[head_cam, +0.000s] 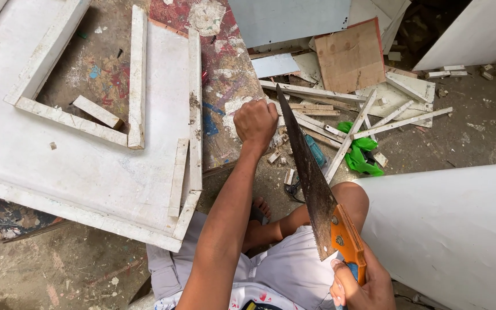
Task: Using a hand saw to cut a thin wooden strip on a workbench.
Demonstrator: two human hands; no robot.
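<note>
A white-painted panel [87, 166] with rough wooden strips framing a rectangular cutout lies on the paint-splashed tabletop [225, 80] at left. The left hand [255, 123] rests there as a closed fist near the panel's right edge — its grip curled tight, and I cannot tell whether anything is inside. Right of it, the right hand [360, 287] clasps the orange handle of a rusty handsaw [311, 183], blade pointing away over white offcuts [368, 117] littering the dusty floor.

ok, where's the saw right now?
Head view, lower right: the handsaw is in the right hand, blade angled up past the knee toward the scrap strips.
</note>
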